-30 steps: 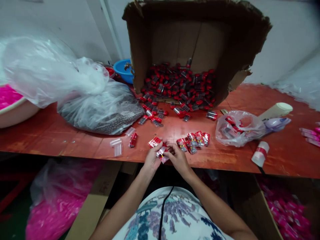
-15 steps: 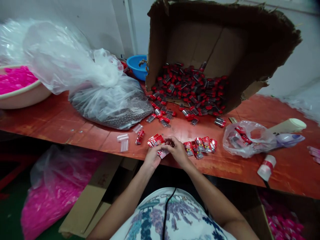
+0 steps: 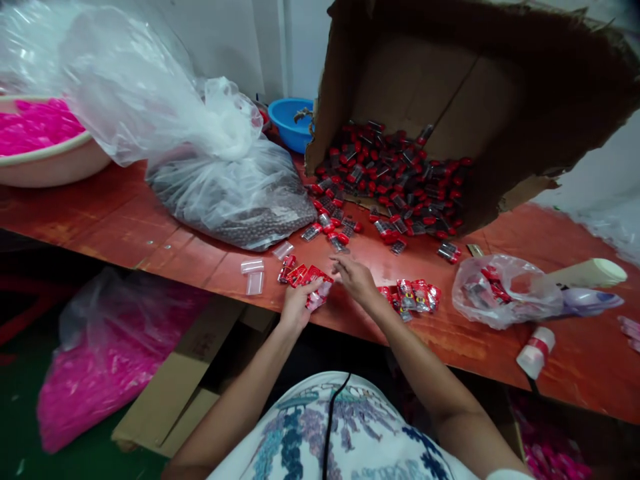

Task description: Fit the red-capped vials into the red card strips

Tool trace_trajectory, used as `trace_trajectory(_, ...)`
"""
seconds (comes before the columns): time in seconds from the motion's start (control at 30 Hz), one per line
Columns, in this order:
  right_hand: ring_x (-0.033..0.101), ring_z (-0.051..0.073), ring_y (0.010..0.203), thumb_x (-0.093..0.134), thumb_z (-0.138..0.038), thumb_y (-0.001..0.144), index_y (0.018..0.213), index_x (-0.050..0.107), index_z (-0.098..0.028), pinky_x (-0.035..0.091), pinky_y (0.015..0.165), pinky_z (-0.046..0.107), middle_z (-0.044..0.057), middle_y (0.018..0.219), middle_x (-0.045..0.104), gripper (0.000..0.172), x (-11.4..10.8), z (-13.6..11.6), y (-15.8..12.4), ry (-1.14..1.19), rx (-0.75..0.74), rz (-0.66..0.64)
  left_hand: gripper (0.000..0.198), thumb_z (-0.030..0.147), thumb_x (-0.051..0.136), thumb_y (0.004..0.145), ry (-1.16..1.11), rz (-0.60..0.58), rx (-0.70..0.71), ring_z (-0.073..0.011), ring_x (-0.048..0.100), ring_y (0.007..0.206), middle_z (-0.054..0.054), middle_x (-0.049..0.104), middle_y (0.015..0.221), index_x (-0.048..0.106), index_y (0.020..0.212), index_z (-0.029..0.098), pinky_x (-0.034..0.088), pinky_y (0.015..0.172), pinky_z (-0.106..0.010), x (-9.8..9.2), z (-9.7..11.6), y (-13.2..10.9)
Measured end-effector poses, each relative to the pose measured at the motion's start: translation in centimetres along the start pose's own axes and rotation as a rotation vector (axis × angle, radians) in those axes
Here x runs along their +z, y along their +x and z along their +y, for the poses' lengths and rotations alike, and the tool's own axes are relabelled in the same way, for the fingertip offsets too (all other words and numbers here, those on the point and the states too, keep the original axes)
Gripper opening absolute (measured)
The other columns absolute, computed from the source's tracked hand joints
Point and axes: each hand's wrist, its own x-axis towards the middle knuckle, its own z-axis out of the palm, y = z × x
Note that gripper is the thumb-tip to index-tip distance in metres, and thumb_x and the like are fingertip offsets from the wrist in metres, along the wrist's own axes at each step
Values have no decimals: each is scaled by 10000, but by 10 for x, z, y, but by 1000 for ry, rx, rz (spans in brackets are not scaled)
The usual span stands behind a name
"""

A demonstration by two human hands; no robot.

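Observation:
My left hand point(image 3: 299, 305) is closed on a red printed packet point(image 3: 319, 283) with a clear, pinkish lower part, near the table's front edge. More red printed pieces point(image 3: 296, 275) lie just beyond its fingers. My right hand point(image 3: 356, 281) is apart from the packet, its fingers partly stretched out over the table with nothing visible in them. Small clear containers with red caps and dark contents point(image 3: 339, 241) lie just past those fingertips. Beside my right wrist is a cluster of filled red packets point(image 3: 419, 293). Left of my left hand lie clear empty tubes point(image 3: 255, 283).
A torn cardboard box point(image 3: 430, 87) on its side spills many red-capped containers. A plastic bag of dark beads point(image 3: 235, 213) stands left, near a blue basin point(image 3: 291, 123) and a bowl of pink pieces point(image 3: 55, 170). At right are a clear bag point(image 3: 465, 303) and a white roll point(image 3: 536, 352).
My right hand has come away from my left and its fingers have opened outward. My left hand keeps the packet, now more visible. The whole view has shifted slightly.

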Motion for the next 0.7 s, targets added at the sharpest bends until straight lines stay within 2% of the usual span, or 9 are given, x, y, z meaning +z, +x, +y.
trace_trajectory(0.07, 605, 203, 936, 400, -246, 926, 1198, 578, -232, 467, 838, 332, 72, 1019, 655, 326, 3, 9, 18, -99, 37, 62, 209, -32, 705, 590, -8, 14, -27, -151, 658, 551, -27, 683, 643, 627, 731, 102, 569, 596, -281, 0, 3, 1)
trace_trajectory(0.17, 537, 280, 1090, 515, -275, 879, 1240, 549, -187, 436, 909, 413, 158, 1254, 530, 372, 11, 22, 40, -293, 72, 100, 129, -6, 661, 663, -7, -32, -69, -144, 649, 545, -50, 686, 661, 638, 740, 95, 561, 555, -262, 0, 6, 1)
trace_trajectory(0.27, 516, 302, 1132, 595, -261, 833, 1195, 563, -164, 413, 948, 445, 185, 1372, 416, 376, 22, 31, 43, -375, 77, 91, 109, -5, 625, 696, -14, -47, -88, -138, 641, 543, -61, 689, 682, 648, 739, 93, 564, 560, -266, 2, 6, -2)
trace_trajectory(0.37, 517, 268, 1152, 501, -195, 877, 1112, 584, -157, 412, 972, 426, 164, 1397, 400, 252, 29, 35, 32, -356, 41, 85, 104, -14, 634, 686, -21, -50, -100, -129, 624, 511, -50, 670, 637, 639, 693, 90, 556, 551, -253, 5, 6, -6)
trace_trajectory(0.43, 497, 255, 1187, 429, -173, 901, 1088, 587, -143, 404, 994, 417, 160, 1398, 408, 246, 28, 34, 20, -343, 7, 68, 111, -19, 652, 672, -36, -43, -106, -122, 609, 479, -35, 644, 585, 626, 664, 89, 547, 531, -242, 7, 4, -7)
trace_trajectory(0.57, 475, 260, 1221, 413, -153, 890, 1166, 563, -123, 405, 1004, 409, 165, 1417, 396, 315, 24, 27, -4, -383, -43, 49, 107, -5, 653, 699, -104, 12, -119, -132, 626, 492, -36, 644, 579, 617, 664, 90, 553, 539, -249, 11, 0, -7)
trace_trajectory(0.7, 482, 268, 1219, 445, -111, 843, 1306, 487, -156, 400, 1011, 434, 148, 1398, 445, 467, 21, 20, -34, -382, -110, 15, 88, 23, 639, 737, -156, -12, -152, -139, 639, 517, -49, 670, 623, 626, 697, 101, 559, 541, -252, 11, -1, -9)
